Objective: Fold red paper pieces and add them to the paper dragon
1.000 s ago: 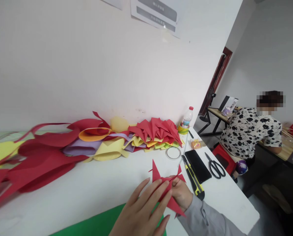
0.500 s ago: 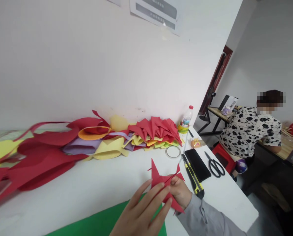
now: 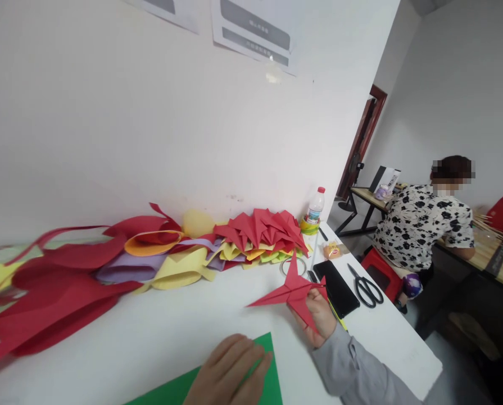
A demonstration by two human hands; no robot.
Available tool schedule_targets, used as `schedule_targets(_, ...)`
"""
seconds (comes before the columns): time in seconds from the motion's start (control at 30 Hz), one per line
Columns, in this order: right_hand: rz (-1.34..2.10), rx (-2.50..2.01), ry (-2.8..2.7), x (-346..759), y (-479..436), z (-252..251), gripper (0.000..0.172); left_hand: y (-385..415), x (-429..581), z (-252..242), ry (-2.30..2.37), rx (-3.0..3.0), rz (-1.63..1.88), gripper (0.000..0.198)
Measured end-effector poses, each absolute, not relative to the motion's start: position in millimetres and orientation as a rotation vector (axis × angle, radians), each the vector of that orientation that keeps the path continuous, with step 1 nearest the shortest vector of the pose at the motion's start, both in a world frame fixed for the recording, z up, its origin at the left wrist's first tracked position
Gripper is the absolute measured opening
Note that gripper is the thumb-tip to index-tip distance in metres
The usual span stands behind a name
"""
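My right hand (image 3: 319, 319) pinches a red folded-paper piece (image 3: 294, 288) by one side, and its pointed arms spread out like a star. It is raised above the white table (image 3: 217, 312). Lower down, my left hand (image 3: 234, 371) hovers over or rests on a green sheet (image 3: 270, 365); I cannot tell if it touches. Its fingers are bent but apart, with green showing between them and nothing held. Behind the red piece lies a partly covered yellow and black utility knife (image 3: 339, 318).
Black phone (image 3: 339, 289), scissors (image 3: 367, 289), snack packet (image 3: 332, 251) and bottle (image 3: 316, 207) are on the right. Along the wall lie red folded papers (image 3: 262, 229) and coloured paper loops (image 3: 181, 270). Farther right, a person (image 3: 424, 225) sits at another table.
My left hand has let go of the red folded-paper piece and dropped toward the green sheet. My right hand alone holds the piece, which has turned. The view has shifted slightly.
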State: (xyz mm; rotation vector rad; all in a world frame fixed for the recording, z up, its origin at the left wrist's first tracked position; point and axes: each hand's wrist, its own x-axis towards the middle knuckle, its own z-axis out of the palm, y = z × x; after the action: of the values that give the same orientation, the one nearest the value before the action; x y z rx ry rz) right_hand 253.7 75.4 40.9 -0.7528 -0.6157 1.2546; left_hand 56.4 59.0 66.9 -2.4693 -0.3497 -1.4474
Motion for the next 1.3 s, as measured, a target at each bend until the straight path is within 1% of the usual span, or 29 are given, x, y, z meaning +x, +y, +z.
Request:
schedule_targets(0.13, 1.127, -0.728, -0.502, 257.2, 79.9, 46.8, 0.033, 82.2, 50.8, 55.3, -0.506, -2.576, -1.457, 0.024)
schedule_targets(0.3, 1.062, -0.700, -0.464, 248.8, 77.0, 53.6, 0.036, 91.9, 48.0, 38.3, -0.611, -2.682, -1.506, 0.021)
schedule_targets(0.57, 1.088, -0.720, -0.462, 245.7, 73.5, 47.0, 0.037, 89.4, 49.7, 30.6, -0.635, -2.771, -1.536, 0.019)
schedule_targets(0.73, 1.139, -0.735, -0.474, 246.9, 74.5, 38.5, 0.038, 90.8, 49.1, 28.3, -0.779, -2.837, -1.682, 0.020)
schedule_targets(0.8, 1.162, -0.731, -0.476, 245.2, 73.8, 36.3, 0.037, 90.6, 50.0, 29.1, -0.981, -2.954, -1.833, 0.017)
schedule_targets(0.9, 1.200, -0.727, -0.476, 237.6, 71.0, 33.2, 0.035, 91.6, 53.1, 31.8, -1.607, -3.056, -2.225, 0.009)
schedule_targets(0.93, 1.216, -0.727, -0.480, 233.7, 69.6, 32.2, 0.034, 92.5, 54.3, 32.3, -1.812, -3.028, -2.328, 0.012)
schedule_targets(1.0, 1.256, -0.724, -0.494, 225.2, 66.2, 31.0, 0.032, 95.0, 56.2, 31.8, -2.077, -2.967, -2.421, 0.018)
schedule_targets(1.17, 1.409, -0.657, -0.505, 212.5, 58.5, 34.9, 0.020, 103.3, 56.7, 24.1, -2.406, -2.798, -2.571, 0.038)
schedule_targets(1.23, 1.447, -0.626, -0.459, 213.9, 57.8, 38.5, 0.021, 105.9, 56.3, 22.1, -2.484, -2.728, -2.617, 0.041)
schedule_targets(1.3, 1.460, -0.587, -0.411, 217.2, 58.4, 41.9, 0.025, 106.9, 56.5, 22.3, -2.531, -2.690, -2.638, 0.040)
